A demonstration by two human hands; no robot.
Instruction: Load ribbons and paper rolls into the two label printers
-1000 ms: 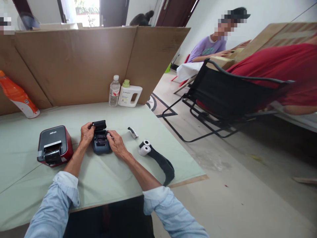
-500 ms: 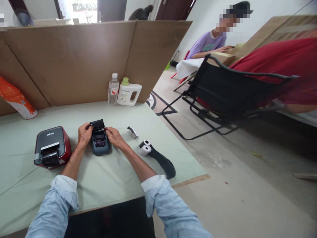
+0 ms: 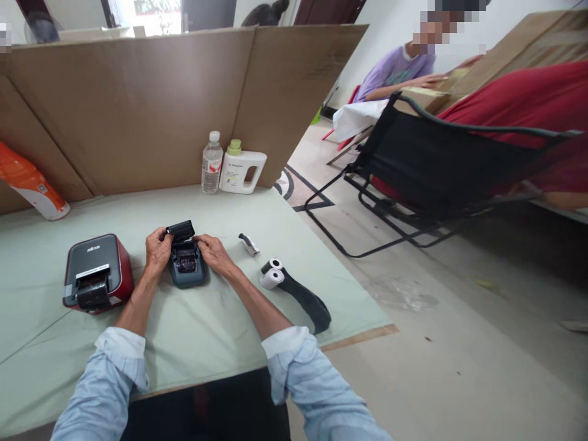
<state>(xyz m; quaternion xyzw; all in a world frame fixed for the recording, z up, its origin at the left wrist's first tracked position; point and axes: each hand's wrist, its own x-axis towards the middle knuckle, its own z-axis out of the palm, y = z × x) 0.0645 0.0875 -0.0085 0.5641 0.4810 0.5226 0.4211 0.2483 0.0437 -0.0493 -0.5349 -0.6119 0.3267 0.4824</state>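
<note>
A small dark label printer [image 3: 188, 277] lies on the green tablecloth with its black lid [image 3: 180, 230] raised and dark film showing in its bay. My left hand [image 3: 158, 248] is closed at the lid's left side, thumb and fingers pinching near the hinge. On the other side, my right hand [image 3: 214, 252] has its fingers curled against the printer's upper right edge. To the right lie a small black-and-white piece [image 3: 249, 244], a white paper roll [image 3: 272, 278] and a roll with a long black strip [image 3: 303, 300] unwound from it.
A larger red-and-black printer [image 3: 98, 272] stands left of my arm. Behind are an orange bottle [image 3: 34, 184], a water bottle [image 3: 212, 164] and a white jug [image 3: 242, 171] before a cardboard screen [image 3: 160, 110]. A black folding chair [image 3: 441, 165] and other people are at right.
My hands keep the same hold on the printer and its lid, with hardly any movement. The view has shifted slightly, and the person in purple has lowered their head out of frame somewhat.
</note>
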